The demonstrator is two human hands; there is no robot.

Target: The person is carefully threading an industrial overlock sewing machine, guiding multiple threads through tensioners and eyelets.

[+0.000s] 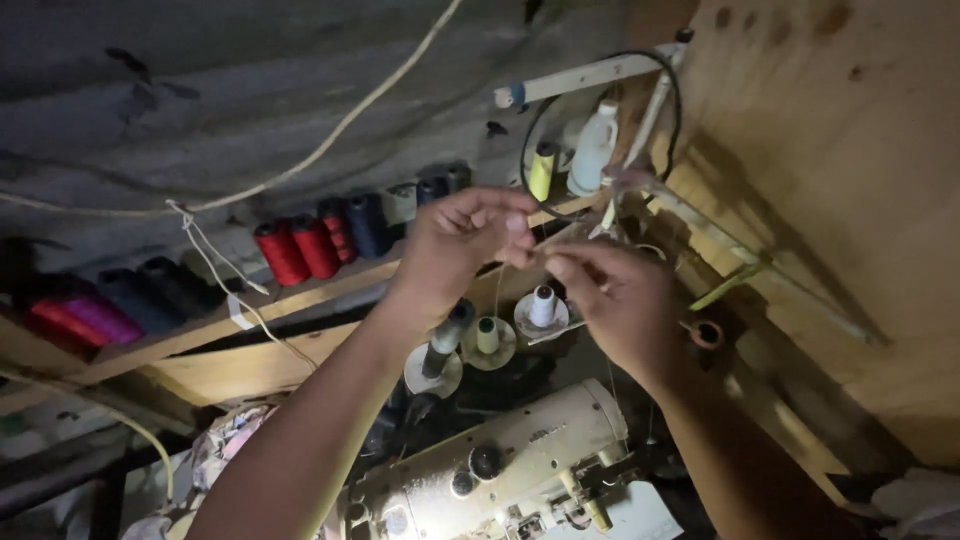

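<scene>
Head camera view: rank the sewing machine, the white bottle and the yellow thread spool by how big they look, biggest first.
1. Sewing machine, by far the largest.
2. White bottle.
3. Yellow thread spool, slightly smaller than the bottle.
The machine is nearer the camera, which adds to its apparent size.

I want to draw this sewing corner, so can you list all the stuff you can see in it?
red thread spools: three, red, on the wooden shelf
dark thread spools: several, navy or black, further along the shelf
pink spool: one, pink-red, left end of the shelf
thread cones: three on round stands, dark, pale green, white, under the hands
yellow spool: one, yellow, by the wall
bottle: one, white, beside the yellow spool
sewing machine: one, cream, at the bottom
cord: one, pale, hanging across the wall
left hand: fingers pinched, apparently on fine thread
right hand: pinched the same way, close beside it
</scene>
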